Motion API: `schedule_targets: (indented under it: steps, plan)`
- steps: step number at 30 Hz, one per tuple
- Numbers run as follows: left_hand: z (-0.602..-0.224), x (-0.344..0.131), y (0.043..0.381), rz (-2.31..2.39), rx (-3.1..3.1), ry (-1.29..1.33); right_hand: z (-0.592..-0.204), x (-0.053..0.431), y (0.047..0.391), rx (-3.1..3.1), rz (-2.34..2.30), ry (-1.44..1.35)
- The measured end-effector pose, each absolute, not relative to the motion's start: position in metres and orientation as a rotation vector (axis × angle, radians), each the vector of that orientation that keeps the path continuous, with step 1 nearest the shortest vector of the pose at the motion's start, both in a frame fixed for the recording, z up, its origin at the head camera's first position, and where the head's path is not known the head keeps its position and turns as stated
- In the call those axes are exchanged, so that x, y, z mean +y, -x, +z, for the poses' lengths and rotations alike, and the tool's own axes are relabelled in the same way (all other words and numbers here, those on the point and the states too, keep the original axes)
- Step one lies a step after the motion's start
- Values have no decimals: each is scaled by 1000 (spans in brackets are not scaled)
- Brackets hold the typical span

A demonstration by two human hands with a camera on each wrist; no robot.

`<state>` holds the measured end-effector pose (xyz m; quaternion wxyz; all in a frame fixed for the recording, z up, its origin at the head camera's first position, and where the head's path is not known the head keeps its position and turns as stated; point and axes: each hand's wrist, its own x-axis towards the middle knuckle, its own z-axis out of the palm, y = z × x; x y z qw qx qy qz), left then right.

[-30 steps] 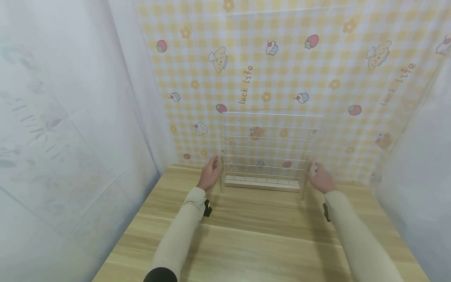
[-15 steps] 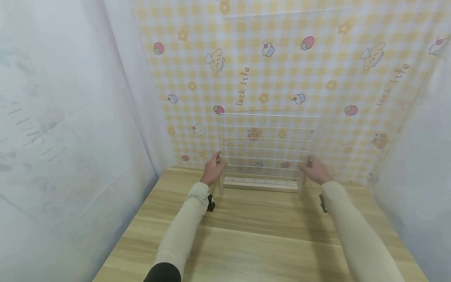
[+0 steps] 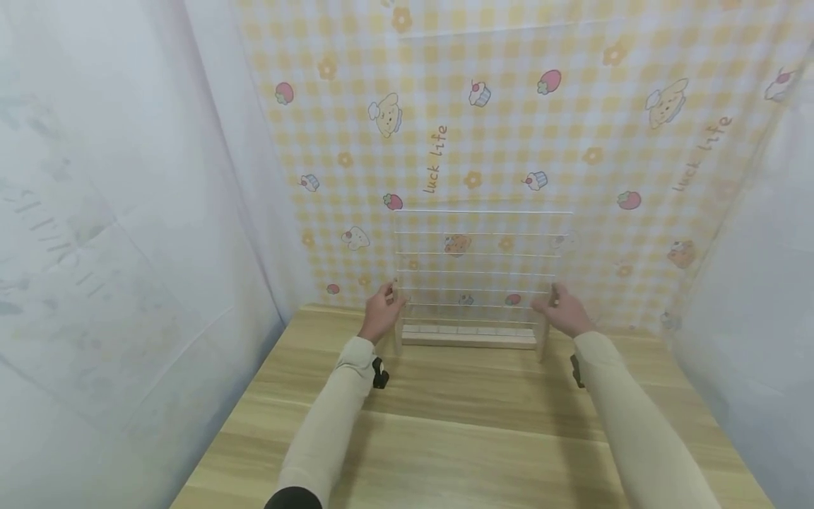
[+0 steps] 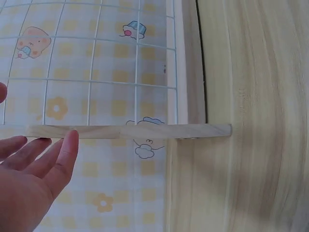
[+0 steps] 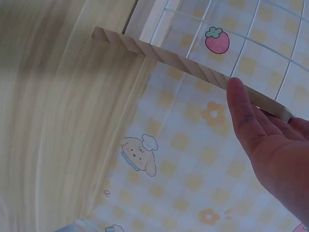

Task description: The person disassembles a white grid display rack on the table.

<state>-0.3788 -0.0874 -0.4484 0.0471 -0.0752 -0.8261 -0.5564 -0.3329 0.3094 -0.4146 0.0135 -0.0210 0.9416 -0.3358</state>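
A white wire grid rack (image 3: 478,289) stands upright at the back of the wooden table, with a pale wooden base bar (image 3: 467,341) between two wooden side posts. My left hand (image 3: 380,312) pinches the left post, thumb on the grid side and fingers on the outer side. In the left wrist view those fingers lie along the edge of the left post (image 4: 169,131). My right hand (image 3: 569,313) pinches the right post from outside, its thumb on the inner side. The right wrist view has fingers against the upper end of the right post (image 5: 169,58).
A yellow checked cloth (image 3: 483,148) with cartoon prints hangs close behind the rack. White curtains flank the table (image 3: 458,396) at left and right. Both sleeves reach forward over the tabletop, each with a dark wrist strap.
Both hands have moved inward from the rack's outer sides, thumbs now wrapped onto the posts. The rack keeps about the same place; the head view has shifted slightly.
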Motion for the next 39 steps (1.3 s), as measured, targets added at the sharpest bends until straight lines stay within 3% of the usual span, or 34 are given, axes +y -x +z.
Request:
schedule_targets:
  steps: [11,20,39]
  plan:
    - [-447,-106,361,-1470,-2585,235,-413,299,340,2810,-1155,61]
    - [-449,-121,338,-1278,-2601,402,-419,294,342,2757,-1272,104]
    - [-473,-126,313,-1573,-2314,398,-425,268,352,2872,-1166,195]
